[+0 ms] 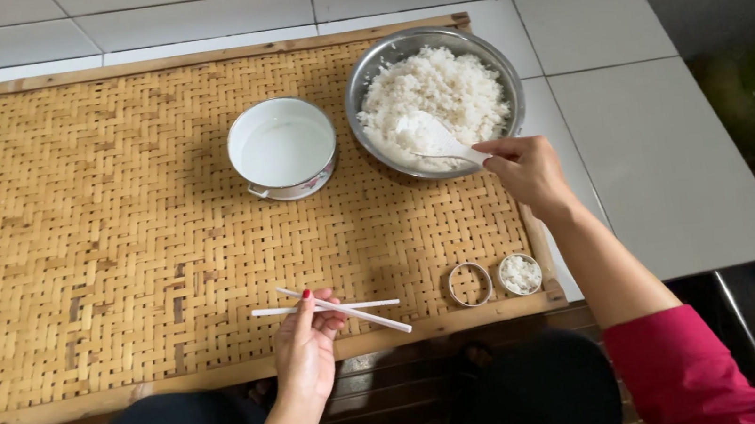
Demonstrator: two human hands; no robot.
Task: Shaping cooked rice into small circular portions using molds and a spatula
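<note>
The left hand (305, 343) pinches two chopsticks (332, 309) near one rice-filled ring mould (520, 273) and one empty mould (470, 284), while the right hand (529, 171) grips a white paddle (430, 135) in the rice bowl (434, 101).

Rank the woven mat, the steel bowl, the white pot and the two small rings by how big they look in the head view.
1. Woven mat, by far the largest.
2. Steel bowl of rice.
3. White pot, somewhat smaller.
4. Empty ring and rice-filled ring: they look alike, so no ranking between them.
</note>
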